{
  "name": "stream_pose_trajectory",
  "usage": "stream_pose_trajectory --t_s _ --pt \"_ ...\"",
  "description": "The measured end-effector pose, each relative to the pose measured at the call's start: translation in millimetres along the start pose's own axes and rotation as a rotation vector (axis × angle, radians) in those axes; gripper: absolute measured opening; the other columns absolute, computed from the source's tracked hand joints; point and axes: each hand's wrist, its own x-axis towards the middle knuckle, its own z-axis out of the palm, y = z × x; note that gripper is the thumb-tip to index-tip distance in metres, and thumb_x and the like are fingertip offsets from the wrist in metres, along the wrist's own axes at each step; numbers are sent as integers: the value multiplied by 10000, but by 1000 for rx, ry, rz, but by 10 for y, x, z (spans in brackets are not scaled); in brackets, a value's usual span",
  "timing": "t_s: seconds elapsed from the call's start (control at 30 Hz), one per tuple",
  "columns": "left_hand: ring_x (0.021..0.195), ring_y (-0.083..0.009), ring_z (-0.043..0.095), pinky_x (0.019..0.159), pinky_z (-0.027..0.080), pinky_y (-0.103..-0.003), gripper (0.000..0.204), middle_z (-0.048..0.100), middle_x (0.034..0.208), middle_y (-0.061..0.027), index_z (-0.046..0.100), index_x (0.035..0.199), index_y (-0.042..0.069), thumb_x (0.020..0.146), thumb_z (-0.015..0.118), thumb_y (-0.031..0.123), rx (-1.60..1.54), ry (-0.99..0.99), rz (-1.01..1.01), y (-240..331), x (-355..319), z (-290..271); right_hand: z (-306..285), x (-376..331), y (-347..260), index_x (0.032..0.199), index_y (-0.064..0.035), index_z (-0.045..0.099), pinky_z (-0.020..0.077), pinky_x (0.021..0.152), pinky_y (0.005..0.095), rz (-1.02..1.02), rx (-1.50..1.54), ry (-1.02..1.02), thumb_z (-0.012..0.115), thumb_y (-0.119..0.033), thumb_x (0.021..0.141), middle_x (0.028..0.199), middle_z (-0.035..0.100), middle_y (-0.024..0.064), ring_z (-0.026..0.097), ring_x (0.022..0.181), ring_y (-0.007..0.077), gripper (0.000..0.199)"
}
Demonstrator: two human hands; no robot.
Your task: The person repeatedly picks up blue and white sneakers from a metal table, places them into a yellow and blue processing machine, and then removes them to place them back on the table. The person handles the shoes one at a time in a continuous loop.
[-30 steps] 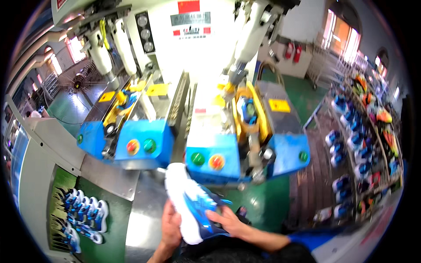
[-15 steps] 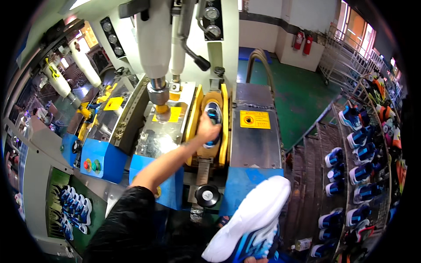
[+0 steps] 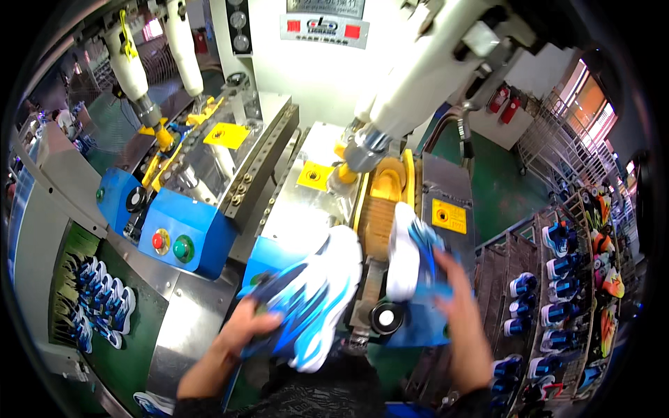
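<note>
Nearest to us, our left hand [image 3: 240,333] curls its fingers around the upper of a blue-and-white sports shoe with a thick white sole [image 3: 313,296], gripping it tilted with the sole facing up and right, just in front of the machine. Our right hand [image 3: 461,306] holds a second blue-and-white shoe with a white sole [image 3: 408,254] on edge, fingers pressed together flat along its blue side; thumb hidden, so we cannot tell the full grip. That shoe sits just beside the yellow padded mould bed [image 3: 387,198] of the blue-and-steel press machine [image 3: 446,209]. Left of us, a blue control box with one red and one green button [image 3: 171,240]. Lower left, a green tray of matching blue shoes [image 3: 97,306]. Farther right, metal racks of shoes [image 3: 564,292]. Beyond, white press cylinders [image 3: 418,76] stand over the beds.
</note>
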Motion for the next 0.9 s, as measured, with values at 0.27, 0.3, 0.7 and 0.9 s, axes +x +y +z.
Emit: stream_pose_trajectory --t_s 0.27,0.3,0.7,0.9 --pt "1201 -223 510 1026 408 -391 458 535 1328 -109 445 1396 8 996 477 228 34 574 -7 -889 -1778 -825 479 2187 403 1270 177 316 445 966 475 -900 -1422 574 668 -184 802 1184 498 383 531 1101 482 688" --pt "1196 -221 513 1020 412 -387 458 538 1323 -106 447 1395 8 993 482 225 -36 712 -59 -904 -1820 -760 586 2138 504 1275 174 309 442 963 479 -897 -1370 493 665 -186 803 1200 476 386 525 1104 483 692" --pt "1128 -200 553 938 460 -337 506 563 1255 -70 429 1403 44 941 568 197 -141 890 -263 -1008 -1295 -1145 649 1919 196 1289 136 336 457 968 455 -575 -1448 508 694 -206 782 1267 464 341 526 1144 444 708" --pt "951 -251 656 844 550 -390 489 621 1123 -141 465 1278 -24 827 639 52 -344 650 -88 -1161 -1060 -1427 1595 489 1276 1282 53 472 439 985 450 -1173 -1341 162 699 -165 784 1255 524 256 537 1127 429 590"
